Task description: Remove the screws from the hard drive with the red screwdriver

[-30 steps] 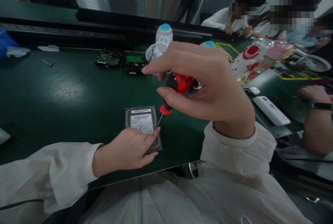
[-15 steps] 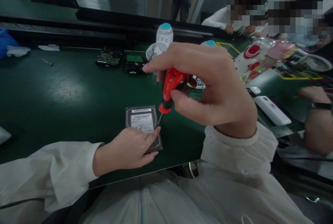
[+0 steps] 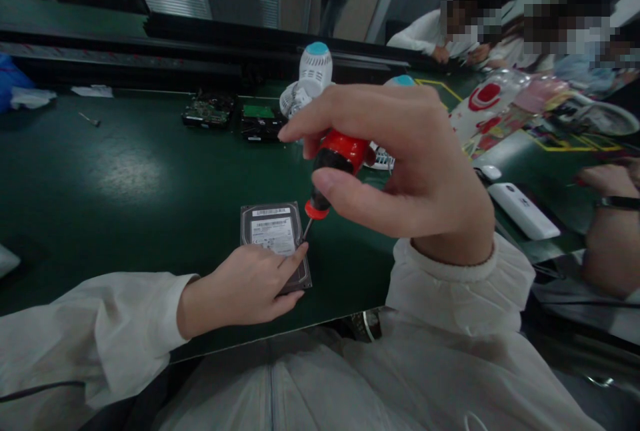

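A silver hard drive point(image 3: 273, 231) with a white barcode label lies flat near the front edge of the dark green table point(image 3: 125, 177). My left hand point(image 3: 245, 287) rests on its near end, fingers pressed down on it. My right hand point(image 3: 400, 164) is closed round the handle of a red and black screwdriver point(image 3: 333, 164). The screwdriver stands nearly upright, its thin tip touching the drive's right edge just above my left index finger.
Two bare circuit boards point(image 3: 210, 114) lie further back, next to a white bottle-like device with a teal cap point(image 3: 313, 74). A white remote-like object point(image 3: 523, 211) and colourful packaging point(image 3: 495, 114) lie right. Another person's arm with a watch point(image 3: 607, 231) is at far right; others sit behind.
My right fingers have shifted round the screwdriver handle, which has turned: the red part showed, and a black part now faces me. Its tip stays on the drive. My left hand has not moved.
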Demonstrator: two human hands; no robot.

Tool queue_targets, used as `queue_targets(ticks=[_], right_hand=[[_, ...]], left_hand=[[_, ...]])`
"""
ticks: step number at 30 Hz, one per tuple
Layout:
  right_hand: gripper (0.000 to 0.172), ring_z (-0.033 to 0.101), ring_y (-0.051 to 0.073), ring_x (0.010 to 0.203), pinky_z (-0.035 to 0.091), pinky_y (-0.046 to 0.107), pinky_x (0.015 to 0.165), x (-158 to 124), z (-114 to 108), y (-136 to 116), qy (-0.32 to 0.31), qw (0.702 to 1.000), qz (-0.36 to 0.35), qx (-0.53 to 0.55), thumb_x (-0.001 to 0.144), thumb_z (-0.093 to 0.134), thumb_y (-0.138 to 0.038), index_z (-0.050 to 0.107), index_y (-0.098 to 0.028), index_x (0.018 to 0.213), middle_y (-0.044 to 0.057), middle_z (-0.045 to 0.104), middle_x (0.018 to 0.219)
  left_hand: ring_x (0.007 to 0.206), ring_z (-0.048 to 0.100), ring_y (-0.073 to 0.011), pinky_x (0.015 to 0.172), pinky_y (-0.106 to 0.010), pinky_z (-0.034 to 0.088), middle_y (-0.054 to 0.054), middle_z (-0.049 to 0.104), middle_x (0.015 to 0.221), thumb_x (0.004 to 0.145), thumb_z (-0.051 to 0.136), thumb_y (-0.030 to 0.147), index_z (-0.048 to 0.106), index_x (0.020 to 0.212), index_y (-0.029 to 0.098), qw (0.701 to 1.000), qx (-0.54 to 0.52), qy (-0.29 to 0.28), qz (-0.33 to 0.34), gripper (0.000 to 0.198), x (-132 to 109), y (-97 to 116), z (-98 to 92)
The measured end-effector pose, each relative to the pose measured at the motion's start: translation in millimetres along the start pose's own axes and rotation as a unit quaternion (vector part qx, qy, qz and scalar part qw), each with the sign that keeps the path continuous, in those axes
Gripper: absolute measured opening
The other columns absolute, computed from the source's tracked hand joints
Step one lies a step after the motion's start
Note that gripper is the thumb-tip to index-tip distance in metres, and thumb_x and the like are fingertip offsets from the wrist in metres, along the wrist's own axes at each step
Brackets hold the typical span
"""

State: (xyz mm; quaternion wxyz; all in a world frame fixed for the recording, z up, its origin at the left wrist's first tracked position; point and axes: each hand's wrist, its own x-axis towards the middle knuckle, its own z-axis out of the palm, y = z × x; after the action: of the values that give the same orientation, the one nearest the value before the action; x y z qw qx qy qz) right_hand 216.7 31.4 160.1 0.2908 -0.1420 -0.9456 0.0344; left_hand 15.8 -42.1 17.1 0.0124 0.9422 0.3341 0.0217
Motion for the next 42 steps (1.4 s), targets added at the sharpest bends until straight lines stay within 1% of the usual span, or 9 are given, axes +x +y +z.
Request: queue_targets(ticks=[5, 12, 16, 18, 22, 28, 31, 36, 42], right_hand=[[0.014, 0.061, 0.008, 0.079, 0.048, 0.022, 0.073, -0.3, 0.7, 2.2, 0.012, 0.999, 0.018, -0.033, 0.094, 0.055, -0.023, 0.065, -0.016, 0.101, -0.001, 0.069, 0.091], [0.029, 0.06, 0.013, 0.084, 0.046, 0.029, 0.077, -0.6, -0.9, -1.8, -0.013, 1.0, 0.025, 0.005, 0.089, 0.052, -0.025, 0.065, -0.006, 0.107, 0.007, 0.066, 0.097], [0.022, 0.061, 0.01, 0.08, 0.045, 0.026, 0.073, -0.6, 2.7, 2.2, 0.018, 0.999, 0.027, -0.02, 0.096, 0.055, -0.032, 0.064, -0.014, 0.104, 0.003, 0.068, 0.096], [0.015, 0.062, 0.01, 0.082, 0.047, 0.025, 0.074, -0.6, 1.9, 2.8, 0.012, 0.999, 0.032, -0.026, 0.093, 0.057, -0.025, 0.063, -0.016, 0.103, 0.0, 0.068, 0.097], [0.023, 0.061, 0.014, 0.088, 0.048, 0.029, 0.08, -0.2, -2.4, -1.3, -0.022, 0.999, 0.049, -0.011, 0.083, 0.053, -0.023, 0.062, -0.015, 0.103, 0.003, 0.066, 0.099], [0.02, 0.059, 0.012, 0.079, 0.047, 0.028, 0.076, -0.2, 2.3, -0.3, 0.025, 0.998, 0.053, -0.04, 0.096, 0.056, -0.036, 0.062, -0.017, 0.099, 0.002, 0.068, 0.094], [0.015, 0.061, 0.013, 0.083, 0.048, 0.029, 0.079, -0.7, 2.0, 1.0, 0.033, 0.997, 0.05, -0.046, 0.091, 0.06, -0.028, 0.062, -0.017, 0.102, 0.002, 0.068, 0.099], [0.032, 0.06, 0.016, 0.09, 0.047, 0.031, 0.081, -0.1, -1.5, -0.8, -0.014, 0.998, 0.053, -0.012, 0.081, 0.054, -0.025, 0.061, -0.01, 0.109, 0.007, 0.064, 0.102], [0.022, 0.062, 0.013, 0.082, 0.044, 0.03, 0.076, 1.8, 5.3, 2.7, 0.025, 0.995, 0.061, -0.074, 0.094, 0.057, -0.033, 0.061, -0.015, 0.105, 0.003, 0.068, 0.097]], left_hand=[[0.072, 0.075, -0.0276, 0.061, -0.037, 0.057, -0.016, 0.078, 0.089, 0.097, 0.05, 0.044, 0.05, 0.147, 0.002, 1.0, 0.004, -0.012, -0.002, 0.065, -1.5, -0.2, 0.5], [0.074, 0.076, -0.0287, 0.063, -0.039, 0.059, -0.015, 0.079, 0.09, 0.097, 0.051, 0.042, 0.049, 0.147, 0.002, 1.0, -0.008, -0.014, -0.003, 0.065, -1.5, -1.0, 1.2], [0.075, 0.075, -0.029, 0.064, -0.04, 0.059, -0.016, 0.079, 0.091, 0.097, 0.05, 0.043, 0.048, 0.148, 0.002, 1.0, -0.011, -0.022, -0.005, 0.065, 0.4, -1.0, -0.6], [0.075, 0.075, -0.0294, 0.063, -0.041, 0.059, -0.017, 0.079, 0.091, 0.097, 0.05, 0.042, 0.048, 0.148, 0.001, 1.0, -0.014, -0.025, -0.005, 0.065, 0.5, -0.9, -1.3], [0.074, 0.075, -0.0303, 0.063, -0.042, 0.059, -0.015, 0.079, 0.09, 0.097, 0.051, 0.041, 0.048, 0.147, 0.0, 1.0, -0.021, -0.022, -0.003, 0.065, -0.9, -0.5, -0.6], [0.073, 0.075, -0.0299, 0.063, -0.043, 0.059, -0.016, 0.079, 0.092, 0.097, 0.051, 0.042, 0.049, 0.147, 0.0, 1.0, -0.022, -0.003, 0.0, 0.065, -2.4, -0.2, 1.9], [0.071, 0.075, -0.0291, 0.061, -0.041, 0.059, -0.016, 0.078, 0.089, 0.097, 0.05, 0.043, 0.05, 0.147, 0.0, 1.0, -0.012, -0.002, 0.003, 0.065, -2.3, -0.4, 1.5], [0.07, 0.075, -0.0283, 0.06, -0.038, 0.058, -0.016, 0.078, 0.087, 0.097, 0.05, 0.045, 0.051, 0.147, 0.001, 1.0, -0.001, -0.008, -0.004, 0.066, -2.5, 0.0, 0.6], [0.072, 0.075, -0.0284, 0.062, -0.039, 0.058, -0.015, 0.079, 0.091, 0.097, 0.05, 0.045, 0.049, 0.148, 0.002, 1.0, -0.003, -0.01, -0.003, 0.067, -1.0, -0.2, 2.4]])
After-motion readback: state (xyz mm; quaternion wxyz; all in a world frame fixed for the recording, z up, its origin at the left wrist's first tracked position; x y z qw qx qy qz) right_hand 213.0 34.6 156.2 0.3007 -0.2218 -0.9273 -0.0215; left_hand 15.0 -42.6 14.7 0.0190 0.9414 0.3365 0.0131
